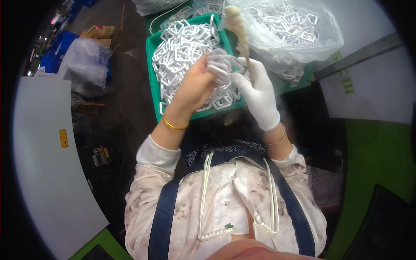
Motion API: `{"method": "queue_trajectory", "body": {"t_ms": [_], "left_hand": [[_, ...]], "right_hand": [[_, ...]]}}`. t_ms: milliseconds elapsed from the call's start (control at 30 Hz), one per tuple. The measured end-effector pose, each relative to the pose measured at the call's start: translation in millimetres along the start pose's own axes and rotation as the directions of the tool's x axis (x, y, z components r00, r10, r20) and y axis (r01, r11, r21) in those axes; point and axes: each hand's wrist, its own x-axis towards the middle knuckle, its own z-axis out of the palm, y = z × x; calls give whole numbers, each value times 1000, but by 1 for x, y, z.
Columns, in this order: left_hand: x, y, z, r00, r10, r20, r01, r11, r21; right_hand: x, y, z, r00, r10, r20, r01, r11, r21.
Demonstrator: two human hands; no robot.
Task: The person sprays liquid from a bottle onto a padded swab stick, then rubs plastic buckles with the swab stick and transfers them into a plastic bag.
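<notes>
My bare left hand (195, 84) is closed around several white rounded plastic links (219, 68), held above the green tray. Close beside it is my right hand (260, 93) in a white glove, with thumb and fingers bent together at the links. A cream, lumpy stick-like thing (236, 26) rises from the gloved fingers and narrows to a thin brownish end there. How the fingers grip that end is partly hidden. Below both hands the green tray (149, 56) holds a heap of similar white links (182, 47).
A clear plastic bag (331, 41) full of white links stands right of the tray. White panels stand at left (47, 164) and right (368, 95). Far left, a plastic-wrapped bundle (84, 63) sits by blue crates (63, 50).
</notes>
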Motion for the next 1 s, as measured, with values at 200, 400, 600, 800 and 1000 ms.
{"method": "queue_trajectory", "body": {"t_ms": [200, 400, 600, 800, 1000], "left_hand": [[-11, -26, 12, 980, 181, -86, -147, 940, 307], [-13, -27, 12, 950, 300, -88, -247, 894, 375], [-18, -16, 14, 929, 370, 25, -257, 596, 761], [-18, -30, 23, 964, 244, -104, -228, 963, 144], [-24, -33, 46, 941, 333, -64, -281, 873, 398]], "right_hand": [[-1, 4, 0, 999, 22, 26, -27, 977, 212], [-1, 17, 2, 997, -80, -3, 80, 994, 72], [-9, -1, 4, 993, 67, 95, -83, 982, 171], [-15, 0, -1, 988, 9, 152, -46, 969, 242], [-23, 8, -9, 956, -107, 274, -23, 902, 431]]}}
